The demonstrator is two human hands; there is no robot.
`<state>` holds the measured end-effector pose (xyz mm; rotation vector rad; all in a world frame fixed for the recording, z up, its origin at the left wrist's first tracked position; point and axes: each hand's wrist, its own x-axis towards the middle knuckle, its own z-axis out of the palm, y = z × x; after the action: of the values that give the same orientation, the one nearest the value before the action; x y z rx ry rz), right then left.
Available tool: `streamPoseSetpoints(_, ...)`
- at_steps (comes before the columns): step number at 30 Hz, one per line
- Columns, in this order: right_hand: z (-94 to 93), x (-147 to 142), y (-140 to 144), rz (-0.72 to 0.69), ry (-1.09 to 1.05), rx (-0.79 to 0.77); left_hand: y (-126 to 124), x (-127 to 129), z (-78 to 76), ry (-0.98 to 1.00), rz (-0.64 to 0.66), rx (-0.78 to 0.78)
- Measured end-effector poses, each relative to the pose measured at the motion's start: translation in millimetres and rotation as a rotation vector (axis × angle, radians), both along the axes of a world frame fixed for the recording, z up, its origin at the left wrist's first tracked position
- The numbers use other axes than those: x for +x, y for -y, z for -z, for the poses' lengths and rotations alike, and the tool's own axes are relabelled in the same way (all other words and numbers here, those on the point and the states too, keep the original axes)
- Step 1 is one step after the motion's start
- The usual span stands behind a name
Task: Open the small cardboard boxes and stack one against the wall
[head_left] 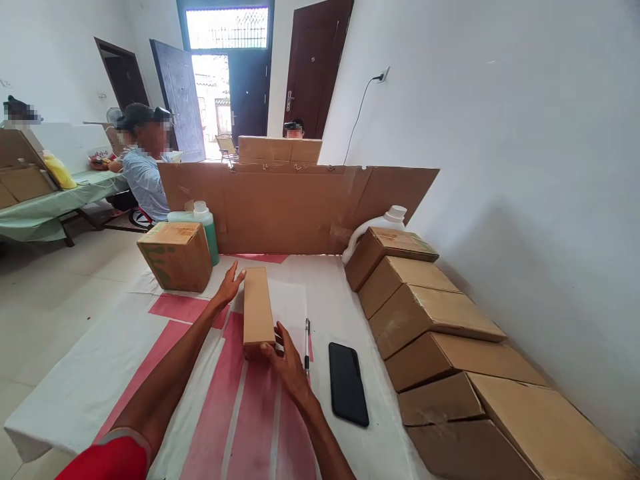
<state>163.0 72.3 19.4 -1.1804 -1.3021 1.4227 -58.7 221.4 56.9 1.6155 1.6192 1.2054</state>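
Note:
A long, narrow cardboard box (257,303) lies on the cloth-covered table, its long side pointing away from me. My left hand (231,285) is at its far left corner, fingers stretched out and the thumb tip by the edge; whether it touches the box I cannot tell. With thumb on the near end and fingers along the right side, my right hand (285,357) grips the near right corner. Just right of that hand lies a pen (307,343), and beyond it a black smartphone (349,383), face up.
Several cardboard boxes (440,360) line the right side by the wall. At the back left stand another carton (177,257) and a green bottle (211,233). A white jug (383,220) is at the back right. A cardboard panel (285,210) closes the far edge; people sit beyond.

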Motion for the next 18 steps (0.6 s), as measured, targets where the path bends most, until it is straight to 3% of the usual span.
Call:
streamPoseSetpoints(3, -1.2, -2.5, 1.4, -0.012, -0.073, 0.068, -17.0, 8.2, 5.5, 0.042, 0.07, -0.049)
streamPoseSetpoints(6, -2.6, 13.3, -0.8, 0.035, -0.122, 0.063, -6.6, 6.4, 7.1, 0.036, 0.104, -0.069)
streamPoseSetpoints(14, -13.9, 73.1, -2.2, 0.083, -0.283, -0.144, 96.0, -8.9, 18.1, -0.133, 0.029, -0.197)
streamPoseSetpoints(18, -32.6, 75.5, -5.2, 0.162, -0.326, -0.081, 128.1, -6.8, 14.1, -0.16, 0.023, -0.324)
